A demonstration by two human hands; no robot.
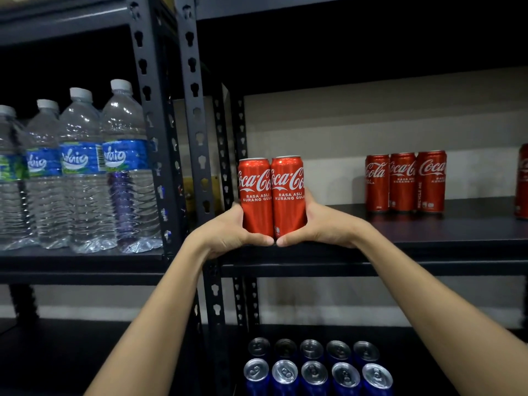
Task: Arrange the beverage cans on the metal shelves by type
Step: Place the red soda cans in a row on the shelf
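Observation:
Two red Coca-Cola cans stand upright side by side at the front left of the dark metal shelf [428,232]. My left hand [228,232] grips the left can [255,195] from its left side. My right hand [323,224] grips the right can [288,195] from its right side. Both thumbs meet under the cans' fronts. Whether the cans rest on the shelf or hang just above it I cannot tell. Three more red cola cans [404,181] stand in a row further back on the right, and part of another [523,181] shows at the frame's right edge.
Several water bottles [83,172] with blue labels fill the left-hand shelf. Slotted grey uprights [197,115] divide the two shelf units. On the shelf below stand several blue cans [314,367] in two rows. Bare shelf lies between the held cans and the row of three.

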